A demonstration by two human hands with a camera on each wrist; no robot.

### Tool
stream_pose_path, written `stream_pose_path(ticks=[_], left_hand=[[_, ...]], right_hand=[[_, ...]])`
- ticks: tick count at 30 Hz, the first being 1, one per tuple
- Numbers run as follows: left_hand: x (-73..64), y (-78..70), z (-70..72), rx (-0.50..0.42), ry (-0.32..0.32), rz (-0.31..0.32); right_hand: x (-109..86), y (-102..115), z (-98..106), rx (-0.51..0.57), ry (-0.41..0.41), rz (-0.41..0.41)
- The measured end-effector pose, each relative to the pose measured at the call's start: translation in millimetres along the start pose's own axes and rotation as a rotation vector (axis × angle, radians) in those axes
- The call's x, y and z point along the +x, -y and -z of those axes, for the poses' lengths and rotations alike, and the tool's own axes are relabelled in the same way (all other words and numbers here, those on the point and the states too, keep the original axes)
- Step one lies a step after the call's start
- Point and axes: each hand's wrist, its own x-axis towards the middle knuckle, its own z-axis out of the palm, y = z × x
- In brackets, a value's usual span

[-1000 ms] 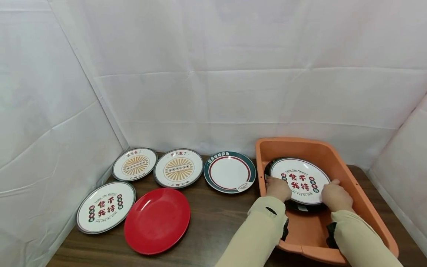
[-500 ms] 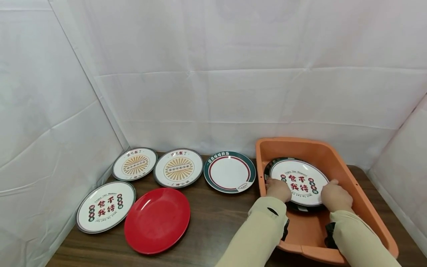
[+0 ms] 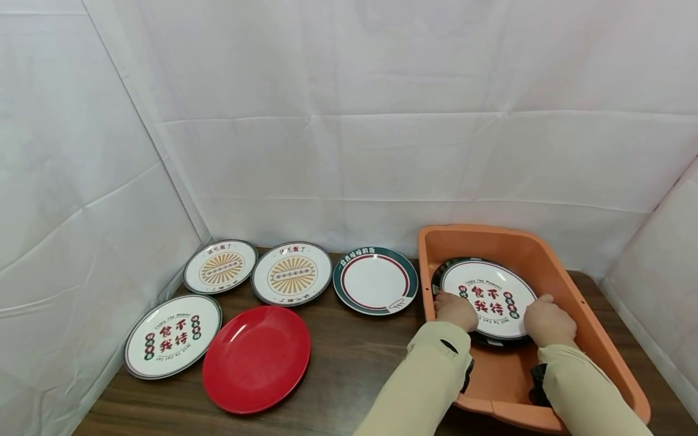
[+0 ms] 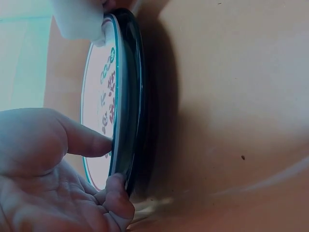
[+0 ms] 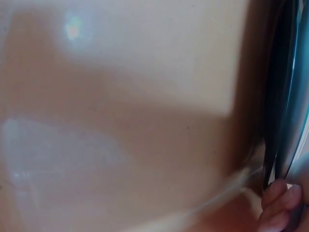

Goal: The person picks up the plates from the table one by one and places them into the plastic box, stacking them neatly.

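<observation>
Inside the orange basin (image 3: 498,387) at the right, a white plate (image 3: 493,300) with red characters lies on top of at least one dark-rimmed plate (image 3: 439,278). My left hand (image 3: 455,310) grips the white plate at its left edge. In the left wrist view, the thumb (image 4: 91,140) presses on the upper face and the fingertips (image 4: 119,198) curl against the rim from below. On the opposite edge, my right hand (image 3: 551,321) holds the plate. Its fingertips (image 5: 277,200) are curled at the stacked rims in the right wrist view; the thumb is hidden there.
On the wooden table (image 3: 349,369) lie a red plate (image 3: 256,360), a white plate with red characters (image 3: 173,337), two sunburst plates (image 3: 220,266) and a green-rimmed plate (image 3: 375,281). White cloth walls (image 3: 382,151) stand behind and at both sides.
The white plate between my hands has shifted slightly toward the near side of the basin. Both hands keep their hold at its edges, and the plates on the table have not moved.
</observation>
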Motion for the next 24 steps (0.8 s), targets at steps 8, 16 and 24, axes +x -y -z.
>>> stream_pose_path(ticks=[8,16,24], left_hand=[[1.5,-1.9,-2.0,-0.008,0.012,0.021],[-0.4,-1.3,-0.8,-0.090,-0.001,0.058],[-3.3,1.5,-2.0,-0.227,-0.033,0.081]], right_hand=[[-2.0,-0.4,-1.1,-0.007,-0.036,0.027],[-2.8,-1.7,-0.7,0.008,-0.028,0.024],[-1.3,-3.5,-1.1,-0.003,-0.019,0.041]])
